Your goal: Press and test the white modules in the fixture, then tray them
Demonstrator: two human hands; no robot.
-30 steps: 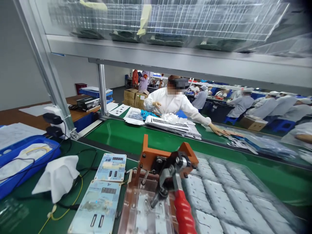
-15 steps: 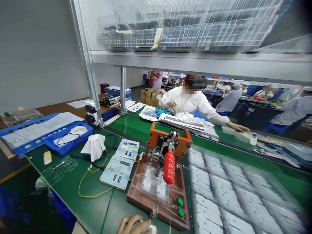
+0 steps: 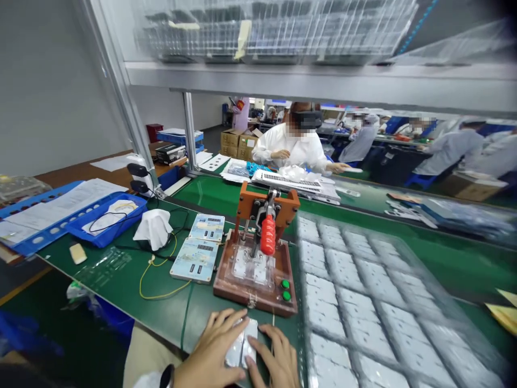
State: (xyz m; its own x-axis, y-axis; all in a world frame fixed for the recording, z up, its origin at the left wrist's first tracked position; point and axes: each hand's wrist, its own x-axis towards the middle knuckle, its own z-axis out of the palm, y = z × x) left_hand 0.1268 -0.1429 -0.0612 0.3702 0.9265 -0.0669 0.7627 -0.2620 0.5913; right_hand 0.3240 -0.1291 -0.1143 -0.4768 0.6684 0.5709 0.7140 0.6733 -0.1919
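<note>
Two small white plates lie side by side at the bench's near edge, in front of the toggle-clamp fixture. My left hand curls over the left plate, fingers on its top and thumb at its near edge. From the other side my right hand grips the right plate with thumb and fingertips. Parts of both plates are hidden under the fingers. The fixture has a brown wooden base, a raised red handle and two green buttons. White plates sit under its clear block.
Right of the fixture a clear tray holds rows of white plates. Two meter boxes with a yellow wire stand on the left, near a blue bin. A shelf crosses overhead. A co-worker sits opposite, beyond the green belt.
My right hand has come into view at the right plate. My left hand shows more fully, over the plates. The view has shifted, and the co-worker's outstretched arm has drawn back, holding a white item.
</note>
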